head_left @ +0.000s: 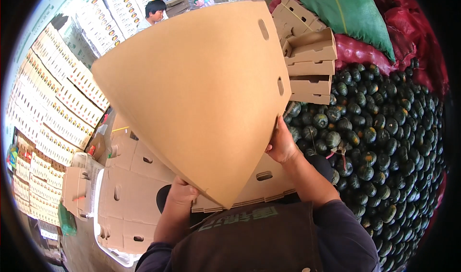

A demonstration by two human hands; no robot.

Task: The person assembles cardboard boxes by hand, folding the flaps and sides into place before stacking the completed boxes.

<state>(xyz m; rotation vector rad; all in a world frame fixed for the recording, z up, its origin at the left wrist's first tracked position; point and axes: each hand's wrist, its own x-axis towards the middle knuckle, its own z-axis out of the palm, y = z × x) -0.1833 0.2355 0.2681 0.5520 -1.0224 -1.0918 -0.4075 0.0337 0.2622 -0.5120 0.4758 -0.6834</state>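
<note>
A large plain brown cardboard sheet (197, 75) is held up in front of me and fills the middle of the view. Two oval slots run along its right edge, and one corner points down toward my chest. My left hand (181, 194) is closed on its lower left edge, close to that corner. On the lower right edge, my right hand (282, 142) grips the sheet, its fingers partly hidden by the cardboard. Below lie stacked flat cardboard pieces (278, 173) with slots. Whether the held piece is a single flat sheet or part of a box, I cannot tell.
Many dark green squashes (379, 142) are heaped at the right, with red mesh sacks (418, 27) and a green sack (345, 12) behind. Folded cardboard trays (311, 56) are stacked beyond the sheet. More flat cardboard (129, 190) lies at left. Another person (153, 15) is farther back.
</note>
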